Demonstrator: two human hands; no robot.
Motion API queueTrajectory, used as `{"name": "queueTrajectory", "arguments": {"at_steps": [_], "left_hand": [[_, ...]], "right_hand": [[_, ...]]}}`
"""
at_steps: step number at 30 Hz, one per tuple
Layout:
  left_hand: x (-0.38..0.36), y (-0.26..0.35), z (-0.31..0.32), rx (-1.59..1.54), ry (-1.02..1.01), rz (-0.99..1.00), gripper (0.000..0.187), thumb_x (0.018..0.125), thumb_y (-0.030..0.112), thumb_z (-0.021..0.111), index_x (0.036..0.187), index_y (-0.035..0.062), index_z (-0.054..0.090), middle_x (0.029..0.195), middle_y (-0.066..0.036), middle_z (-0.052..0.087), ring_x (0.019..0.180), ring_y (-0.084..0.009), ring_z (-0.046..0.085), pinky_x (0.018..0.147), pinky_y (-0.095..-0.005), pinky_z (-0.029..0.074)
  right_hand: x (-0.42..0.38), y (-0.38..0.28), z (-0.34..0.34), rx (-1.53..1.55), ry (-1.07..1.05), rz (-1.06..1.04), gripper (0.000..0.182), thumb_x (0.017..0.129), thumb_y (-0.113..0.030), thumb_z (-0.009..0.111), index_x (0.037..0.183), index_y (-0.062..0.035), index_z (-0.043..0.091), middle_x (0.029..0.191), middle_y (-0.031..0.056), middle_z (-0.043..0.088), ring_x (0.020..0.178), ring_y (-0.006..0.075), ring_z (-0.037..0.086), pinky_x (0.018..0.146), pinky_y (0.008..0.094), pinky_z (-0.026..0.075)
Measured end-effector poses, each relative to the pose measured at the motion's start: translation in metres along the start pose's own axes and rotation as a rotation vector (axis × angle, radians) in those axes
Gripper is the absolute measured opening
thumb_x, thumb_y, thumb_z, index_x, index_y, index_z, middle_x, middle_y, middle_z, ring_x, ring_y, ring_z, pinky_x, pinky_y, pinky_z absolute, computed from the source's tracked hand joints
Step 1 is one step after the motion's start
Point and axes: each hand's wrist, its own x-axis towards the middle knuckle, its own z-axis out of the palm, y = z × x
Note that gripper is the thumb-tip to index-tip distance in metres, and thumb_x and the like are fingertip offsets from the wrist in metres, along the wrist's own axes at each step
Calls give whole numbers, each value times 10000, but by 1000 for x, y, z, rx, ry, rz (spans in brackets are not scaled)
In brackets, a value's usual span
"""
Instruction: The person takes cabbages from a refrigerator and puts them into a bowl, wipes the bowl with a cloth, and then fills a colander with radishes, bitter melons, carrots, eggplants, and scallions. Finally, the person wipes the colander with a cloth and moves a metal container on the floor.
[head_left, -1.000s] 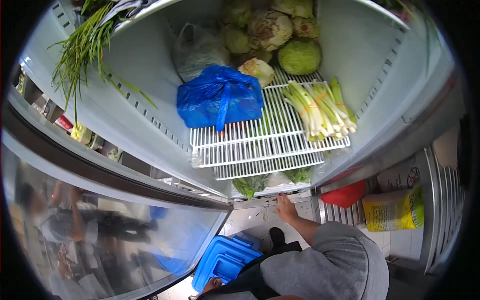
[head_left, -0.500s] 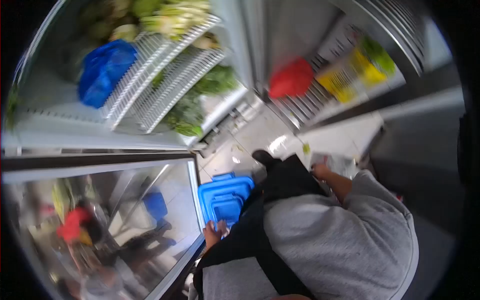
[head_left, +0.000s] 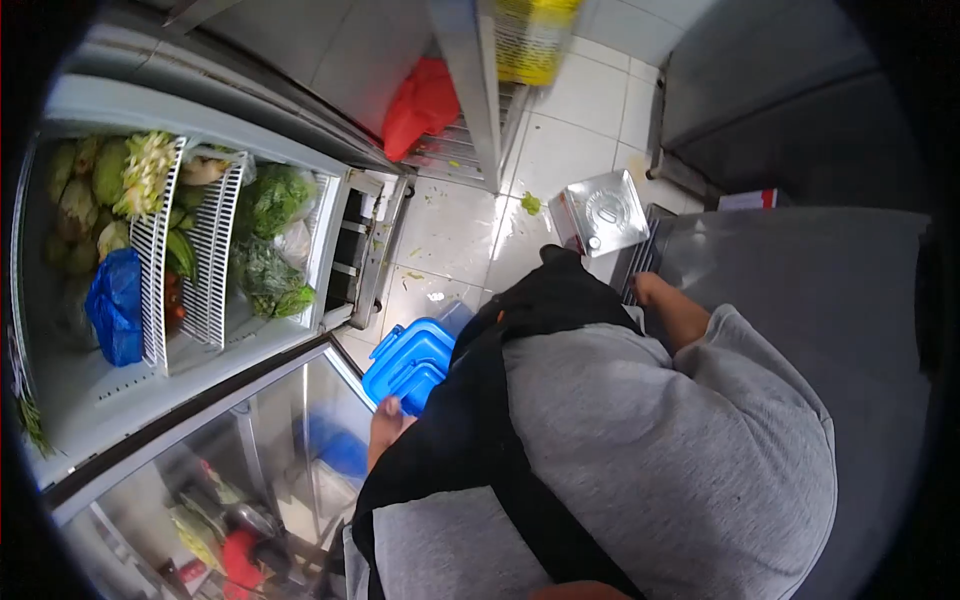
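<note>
My left hand (head_left: 388, 425) is at the near edge of a blue plastic container (head_left: 425, 345), its fingers curled at the rim. The container has stepped, nested-looking blue parts and a translucent piece at its far side; my dark apron (head_left: 545, 310) partly covers it. My right hand (head_left: 648, 290) hangs low on the right, beside a dark slatted grille (head_left: 640, 250). Its fingers are partly hidden, so whether it holds anything cannot be made out. Just beyond it, a square metal tin (head_left: 605, 212) rests on the tiled floor.
An open fridge (head_left: 335, 225) on the left holds vegetables (head_left: 275, 200), wire shelves (head_left: 205, 255) and a blue bag (head_left: 118, 300). Its glass door (head_left: 240, 440) stands open beside me. A red bag (head_left: 420, 108) lies in another cabinet ahead. Vegetable scraps (head_left: 530, 203) litter the wet-looking floor.
The view has swung, bringing the metal tin and more floor into sight. My left hand and the blue container have shifted together in the view; my right hand now appears higher up.
</note>
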Motion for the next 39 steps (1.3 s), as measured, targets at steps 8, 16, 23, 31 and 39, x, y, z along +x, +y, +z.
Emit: {"name": "queueTrajectory", "arguments": {"at_steps": [8, 16, 23, 31, 39], "left_hand": [[-31, 237, -61, -349, 270, 354, 679, 816, -54, 595, 1416, 20, 286, 1423, -203, 369, 1298, -264, 408, 1018, -344, 405], [-51, 253, -7, -436, 330, 251, 793, 783, -30, 582, 1467, 88, 198, 1243, -260, 522, 1122, -352, 555, 923, -376, 449], [-103, 331, -14, -136, 504, 277, 572, 822, 186, 656, 1348, 108, 447, 1109, -280, 524, 1064, -430, 518, 941, -441, 432], [-187, 553, -213, -188, 1250, 769, 678, 755, 270, 700, 1365, 126, 441, 1321, -180, 333, 1282, -354, 323, 1106, -429, 237], [-129, 693, -389, -109, 1549, 1447, 352, 963, 300, 465, 1134, 9, 568, 975, -123, 612, 907, -269, 603, 824, -374, 498]], "right_hand": [[43, 6, -50, 264, 157, 27, 325, 839, -212, 525, 1075, -27, 652, 1021, 207, 658, 951, 366, 631, 831, 416, 502], [96, 28, -102, 94, 78, -74, 344, 835, -281, 571, 1092, -66, 649, 1096, 231, 626, 1049, 382, 585, 922, 423, 455], [146, 68, -121, -44, 221, -125, 444, 921, -357, 374, 1050, -30, 646, 1104, 222, 620, 1050, 388, 577, 926, 448, 448], [157, 95, -159, -28, 266, -219, 264, 779, -290, 601, 970, -139, 701, 977, 153, 677, 946, 339, 636, 849, 401, 505], [204, 101, -130, 67, 158, -64, 296, 747, -91, 556, 1009, -55, 689, 1027, 188, 663, 986, 339, 629, 877, 417, 478]]}}
